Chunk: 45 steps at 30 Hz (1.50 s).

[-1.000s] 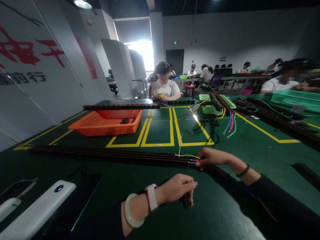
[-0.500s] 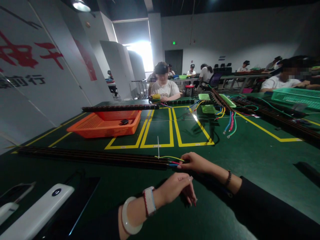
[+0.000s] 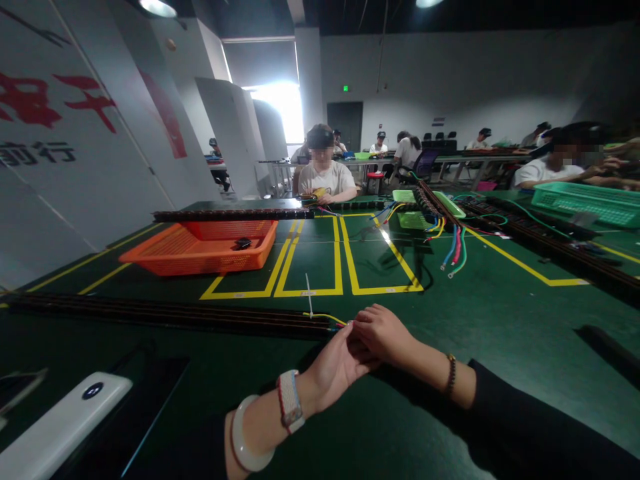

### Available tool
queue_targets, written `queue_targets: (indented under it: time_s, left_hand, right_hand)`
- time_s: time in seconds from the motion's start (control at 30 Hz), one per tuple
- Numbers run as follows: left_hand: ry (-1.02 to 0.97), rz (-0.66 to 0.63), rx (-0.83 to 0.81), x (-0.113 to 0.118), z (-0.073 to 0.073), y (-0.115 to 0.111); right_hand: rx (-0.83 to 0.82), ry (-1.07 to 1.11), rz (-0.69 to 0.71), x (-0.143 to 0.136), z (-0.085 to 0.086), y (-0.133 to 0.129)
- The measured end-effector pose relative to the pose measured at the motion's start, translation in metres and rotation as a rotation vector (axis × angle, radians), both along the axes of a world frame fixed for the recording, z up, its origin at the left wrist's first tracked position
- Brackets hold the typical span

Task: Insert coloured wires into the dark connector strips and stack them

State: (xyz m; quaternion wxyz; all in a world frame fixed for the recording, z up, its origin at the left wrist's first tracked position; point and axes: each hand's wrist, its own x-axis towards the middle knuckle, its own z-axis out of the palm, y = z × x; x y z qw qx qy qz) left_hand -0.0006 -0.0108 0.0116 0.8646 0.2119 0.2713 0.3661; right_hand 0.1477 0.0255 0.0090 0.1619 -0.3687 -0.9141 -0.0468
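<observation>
A long dark wire bundle [image 3: 200, 317] lies across the table in front of me, with yellow-green, red and blue wires [image 3: 333, 321] coming out of its right end. A thin white cable tie [image 3: 309, 297] sticks up near that end. My right hand [image 3: 387, 335] is closed around the wires, knuckles up, and covers their tips. My left hand [image 3: 334, 370] is turned palm up against it, its thumb on the wires and its fingers partly hidden under my right hand.
An orange basket [image 3: 150, 257] holds a small black item, with another dark bundle [image 3: 230, 215] across its far rim. Phones and a white device [image 3: 65, 427] lie at near left. More wired bundles [image 3: 545, 233] and a green basket [image 3: 585, 203] are at right. A co-worker [image 3: 325, 173] sits opposite.
My left hand has turned palm up and risen from below to meet my right hand at the wires. My right hand now covers more of the wires. The view has shifted slightly.
</observation>
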Motion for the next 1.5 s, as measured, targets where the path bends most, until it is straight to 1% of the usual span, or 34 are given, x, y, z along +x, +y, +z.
queue_targets:
  time_s: [0.07,0.13,0.23,0.33,0.43,0.53,0.63,0.7,0.77,0.87,0.93,1.03,1.17,1.27,1.33,1.4,1.5]
  left_hand:
    - [0.0,0.083,-0.031,0.001,-0.002,0.0]
    - [0.009,0.132,-0.051,0.002,-0.005,0.0]
    - [0.008,0.173,-0.087,0.003,-0.008,0.0]
    - [0.019,0.194,-0.124,0.003,-0.008,0.0]
    - [0.053,0.202,-0.106,0.003,-0.008,0.001]
    - [0.04,0.169,-0.075,0.003,-0.007,0.002]
    - [0.007,0.147,-0.072,0.002,-0.008,0.003]
    - [-0.008,0.147,-0.075,0.001,-0.009,0.003]
    - [-0.018,0.149,-0.073,0.001,-0.011,0.004]
    - [-0.015,0.165,-0.079,0.001,-0.013,0.004]
    - [-0.012,0.189,-0.092,0.002,-0.012,0.004]
    - [-0.024,0.201,-0.117,0.002,-0.01,0.004]
    - [-0.049,0.182,-0.107,0.001,-0.008,0.004]
    - [-0.061,0.152,-0.057,-0.001,-0.008,0.003]
    - [-0.066,0.13,-0.019,-0.001,-0.008,0.003]
    - [-0.056,0.104,-0.001,-0.002,-0.008,0.004]
    - [-0.017,0.083,-0.004,-0.002,-0.006,0.004]
  right_hand:
    - [0.101,-0.126,0.037,-0.002,0.001,-0.004]
    - [0.173,-0.206,0.071,-0.006,0.001,-0.009]
    - [0.206,-0.245,0.071,-0.013,0.001,-0.016]
    - [0.156,-0.244,0.027,-0.017,0.008,-0.019]
    - [0.076,-0.176,0.007,-0.012,0.025,-0.018]
    - [-0.002,-0.077,-0.064,-0.004,0.044,-0.018]
    - [-0.031,-0.081,-0.116,0.001,0.053,-0.019]
    - [-0.043,-0.113,-0.096,0.001,0.051,-0.02]
    - [-0.05,-0.154,-0.09,-0.001,0.045,-0.02]
    - [-0.067,-0.208,-0.125,-0.004,0.035,-0.019]
    - [-0.094,-0.222,-0.138,-0.005,0.032,-0.019]
    - [-0.122,-0.219,-0.156,-0.004,0.033,-0.02]
    - [-0.121,-0.192,-0.213,-0.002,0.039,-0.023]
    - [-0.143,-0.14,-0.271,0.002,0.045,-0.02]
    - [-0.152,-0.052,-0.295,0.006,0.045,-0.013]
    - [-0.156,0.059,-0.289,0.011,0.04,-0.004]
    - [-0.165,0.165,-0.258,0.019,0.022,0.011]
